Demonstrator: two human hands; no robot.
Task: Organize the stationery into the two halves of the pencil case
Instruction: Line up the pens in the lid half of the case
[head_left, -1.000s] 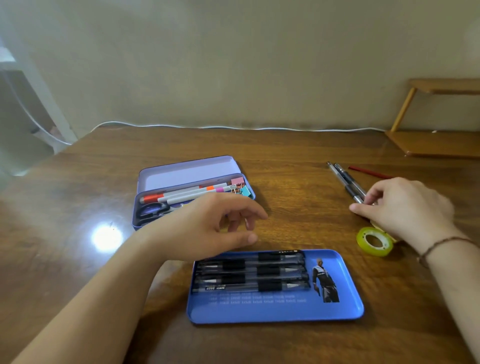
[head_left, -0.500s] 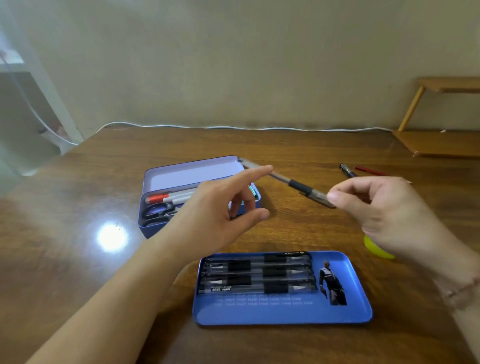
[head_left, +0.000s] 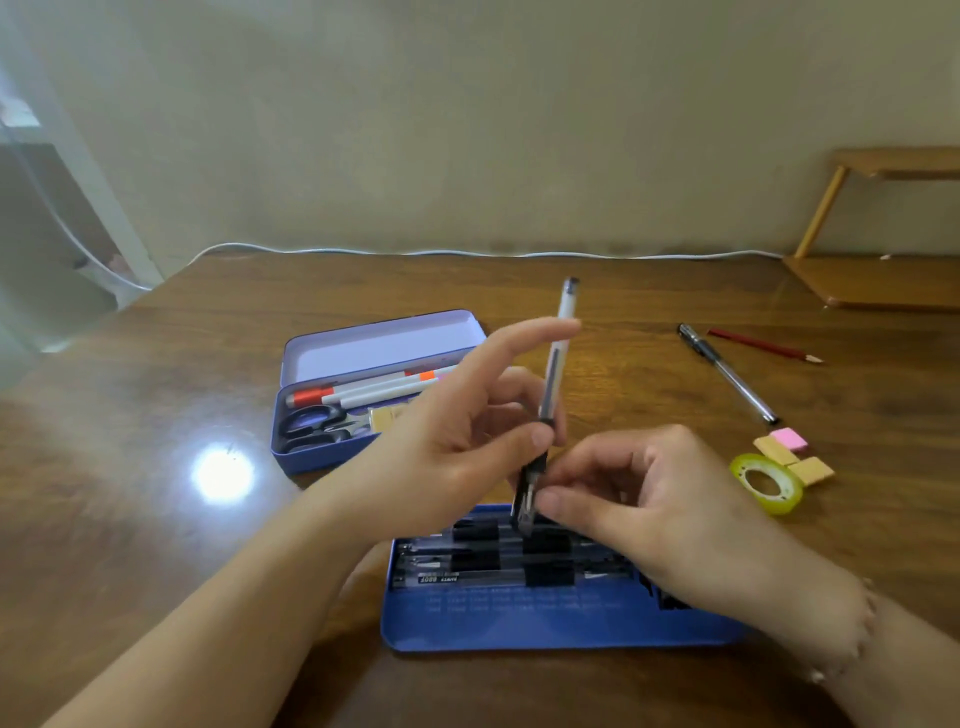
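Note:
Both my hands hold one clear black gel pen (head_left: 555, 364), nearly upright above the blue lid half (head_left: 519, 626) of the pencil case. My left hand (head_left: 452, 441) pinches its black grip, and my right hand (head_left: 649, 514) pinches its lower cap end. Several black gel pens (head_left: 483, 564) lie side by side in that lid. Behind it stands the purple tray half (head_left: 322, 457), holding markers (head_left: 374, 389), scissors (head_left: 311, 423) and a tan eraser.
On the wooden table at the right lie another black pen (head_left: 727, 371), a red pencil (head_left: 761, 345), a yellow-green tape roll (head_left: 766, 483) and small pink and tan erasers (head_left: 789, 449). A wooden shelf (head_left: 878, 280) stands at back right; a white cable (head_left: 467, 253) runs along the wall.
My right hand lifted a pen from the table's right side and carried it to the middle. My left hand rose to grip it. The pen swung from slanted to nearly upright.

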